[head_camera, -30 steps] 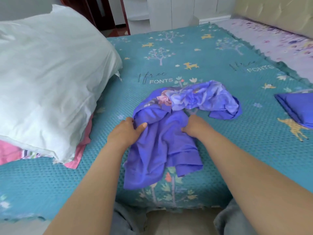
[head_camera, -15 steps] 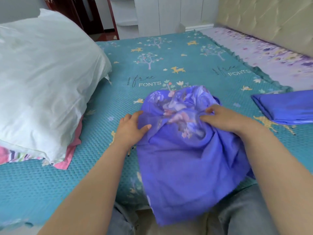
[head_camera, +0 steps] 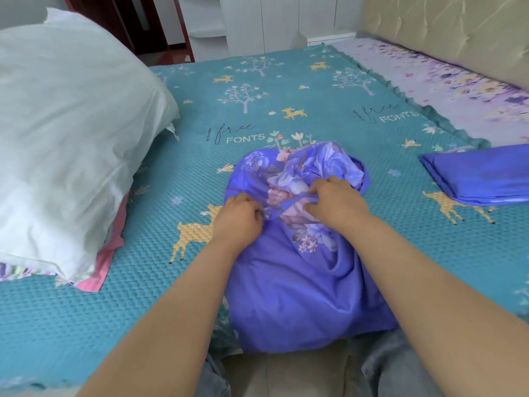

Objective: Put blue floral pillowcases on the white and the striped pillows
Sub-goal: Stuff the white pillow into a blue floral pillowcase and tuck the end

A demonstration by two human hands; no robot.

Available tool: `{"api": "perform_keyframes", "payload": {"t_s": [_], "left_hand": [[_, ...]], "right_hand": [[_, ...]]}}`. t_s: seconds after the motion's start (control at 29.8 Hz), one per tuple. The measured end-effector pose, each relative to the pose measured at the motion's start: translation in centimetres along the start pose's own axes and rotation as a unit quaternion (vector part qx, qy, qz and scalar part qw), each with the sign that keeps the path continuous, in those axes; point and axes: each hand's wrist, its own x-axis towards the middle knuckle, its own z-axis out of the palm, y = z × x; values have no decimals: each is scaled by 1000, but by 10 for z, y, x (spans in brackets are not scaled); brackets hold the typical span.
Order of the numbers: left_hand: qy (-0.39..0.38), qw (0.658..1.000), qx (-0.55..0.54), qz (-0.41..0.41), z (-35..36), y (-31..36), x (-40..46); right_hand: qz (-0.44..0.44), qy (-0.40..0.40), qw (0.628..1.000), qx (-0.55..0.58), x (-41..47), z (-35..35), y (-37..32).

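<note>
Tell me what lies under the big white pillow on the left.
Under the big white pillow a pink-edged striped pillow pokes out at the near corner; the rest is covered.

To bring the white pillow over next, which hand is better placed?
Probably the left hand. The white pillow lies on the left of the bed, on that hand's side. The right hand would have to cross over the pillowcase, which both hands grip now.
</note>
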Motion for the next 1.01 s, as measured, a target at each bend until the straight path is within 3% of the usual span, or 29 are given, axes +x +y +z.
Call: {"api": "perform_keyframes", "payload": {"t_s": [0.1,0.27,0.37,0.44,0.5,0.57,0.7,0.8,0.9,1.01], "left_hand": [[22,988,-137,-66,-6,3,4],[114,929,-325,-139,-27,13,5],[129,904,-389,-121,-43,19,1],[102,925,-354,-90,-55,20,-8],[60,968,-232,-68,-67,17,-17],[55,990,-110,-71,-78,7,-25],[77,972,-138,-174,-116,-19,-51],[-28,971,-113,-209,-120,-36,-53],[-75,981,-23,-178,-119,-45,-57],[-47,994,-26,-97,-120,-25,-57]], "right_hand": [[-7,24,999,46,2,5,-6],[-47,172,963,204,-3,-11,-23],[-79,72,985,138,-13,-20,-31],[-61,-12,998,12,-17,-17,-26],[10,-6,999,-45,-16,-15,-14],[112,14,993,-20,-18,-29,4],[169,-8,972,164,-36,-60,26],[200,-17,916,348,-33,-58,25],[189,-4,833,519,-34,-76,1],[125,-34,837,531,-49,-117,-42]]}}
